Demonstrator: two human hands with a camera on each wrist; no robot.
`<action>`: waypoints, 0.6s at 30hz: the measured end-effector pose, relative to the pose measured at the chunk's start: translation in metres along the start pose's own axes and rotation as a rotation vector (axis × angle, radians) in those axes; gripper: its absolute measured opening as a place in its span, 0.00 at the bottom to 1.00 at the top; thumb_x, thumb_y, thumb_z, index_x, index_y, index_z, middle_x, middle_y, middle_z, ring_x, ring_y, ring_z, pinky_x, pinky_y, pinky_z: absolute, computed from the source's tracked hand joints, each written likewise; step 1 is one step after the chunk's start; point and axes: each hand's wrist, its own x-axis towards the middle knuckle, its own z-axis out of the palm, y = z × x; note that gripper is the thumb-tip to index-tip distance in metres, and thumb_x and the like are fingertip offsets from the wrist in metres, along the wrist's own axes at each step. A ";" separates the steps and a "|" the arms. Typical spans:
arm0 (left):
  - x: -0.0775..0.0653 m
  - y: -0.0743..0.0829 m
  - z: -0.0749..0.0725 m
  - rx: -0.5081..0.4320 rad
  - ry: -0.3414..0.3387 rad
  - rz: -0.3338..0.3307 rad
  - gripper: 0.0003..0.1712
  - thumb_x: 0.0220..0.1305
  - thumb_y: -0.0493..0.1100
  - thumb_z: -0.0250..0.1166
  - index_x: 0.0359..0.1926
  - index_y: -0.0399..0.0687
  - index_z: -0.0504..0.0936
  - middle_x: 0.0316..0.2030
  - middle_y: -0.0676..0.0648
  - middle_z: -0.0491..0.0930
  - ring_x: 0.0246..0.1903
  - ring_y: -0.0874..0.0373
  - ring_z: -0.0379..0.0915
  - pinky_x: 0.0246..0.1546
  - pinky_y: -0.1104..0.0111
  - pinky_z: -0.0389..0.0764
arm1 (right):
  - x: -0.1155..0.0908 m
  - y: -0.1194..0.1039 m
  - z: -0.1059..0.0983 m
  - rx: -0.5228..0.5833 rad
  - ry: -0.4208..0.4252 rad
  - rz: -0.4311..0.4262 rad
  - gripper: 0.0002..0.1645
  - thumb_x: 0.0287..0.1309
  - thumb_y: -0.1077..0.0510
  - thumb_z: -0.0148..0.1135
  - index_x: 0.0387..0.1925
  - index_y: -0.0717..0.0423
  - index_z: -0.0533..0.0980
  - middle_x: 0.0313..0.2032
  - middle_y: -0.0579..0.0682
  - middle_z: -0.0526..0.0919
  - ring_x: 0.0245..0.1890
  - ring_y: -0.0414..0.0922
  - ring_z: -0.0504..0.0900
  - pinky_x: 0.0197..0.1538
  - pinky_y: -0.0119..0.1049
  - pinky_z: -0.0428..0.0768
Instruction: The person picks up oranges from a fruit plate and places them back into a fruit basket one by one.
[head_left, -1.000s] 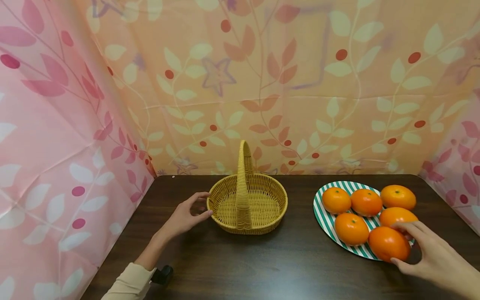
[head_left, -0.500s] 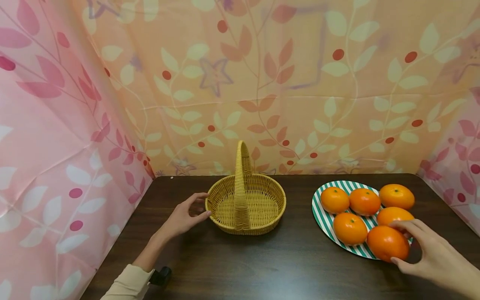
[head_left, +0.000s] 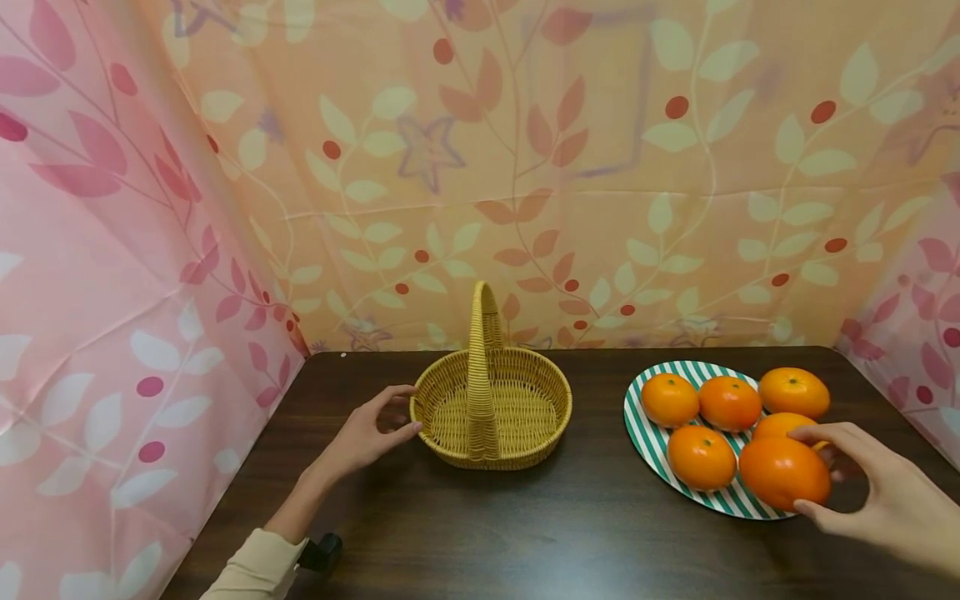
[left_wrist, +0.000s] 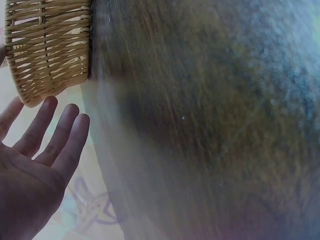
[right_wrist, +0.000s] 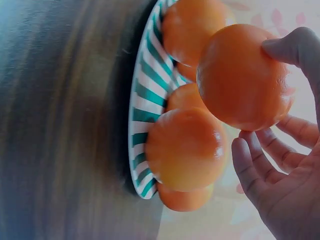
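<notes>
My right hand (head_left: 885, 492) pinches an orange (head_left: 784, 473) between thumb and fingertips. The right wrist view shows this orange (right_wrist: 245, 77) lifted off the green-and-white striped plate (right_wrist: 142, 120), thumb on one side and fingers on the other. Several more oranges (head_left: 701, 457) lie on the plate (head_left: 652, 454) in the head view; one behind the held fruit is partly hidden. At the left end of a yellow woven basket (head_left: 525, 417) with a tall handle, my left hand (head_left: 367, 433) touches the rim with loosely spread fingers. Close up, its fingers (left_wrist: 62, 132) look fairly straight beside the basket wall (left_wrist: 50, 45).
Everything stands on a dark wooden table (head_left: 480, 533). A patterned cloth (head_left: 570, 167) hangs behind the table's back edge, and pink cloth (head_left: 112, 333) hangs along the left side. A small black object (head_left: 322, 552) is at my left wrist by the sleeve (head_left: 258, 567).
My right hand has raised the front orange from the plate, moving it up and slightly right. The left hand and the basket have stayed in place.
</notes>
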 end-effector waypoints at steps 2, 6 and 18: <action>0.000 0.000 0.000 -0.004 -0.001 -0.004 0.35 0.65 0.52 0.73 0.69 0.52 0.72 0.59 0.38 0.75 0.51 0.42 0.79 0.46 0.58 0.84 | 0.003 0.000 -0.001 0.009 0.000 0.001 0.54 0.12 0.69 0.90 0.54 0.60 0.76 0.46 0.35 0.74 0.39 0.28 0.70 0.36 0.16 0.72; 0.000 0.000 0.000 -0.002 -0.001 -0.012 0.35 0.65 0.52 0.73 0.69 0.52 0.72 0.59 0.39 0.75 0.51 0.43 0.79 0.46 0.59 0.84 | 0.009 0.000 -0.003 0.019 -0.001 -0.008 0.54 0.11 0.70 0.89 0.54 0.61 0.77 0.46 0.36 0.74 0.39 0.29 0.70 0.37 0.16 0.72; -0.001 -0.001 0.000 -0.007 0.007 0.004 0.35 0.65 0.51 0.73 0.69 0.50 0.73 0.60 0.39 0.75 0.51 0.41 0.79 0.46 0.59 0.84 | 0.027 0.002 -0.003 0.073 -0.014 0.014 0.52 0.16 0.74 0.87 0.54 0.58 0.77 0.47 0.40 0.77 0.33 0.34 0.75 0.36 0.18 0.74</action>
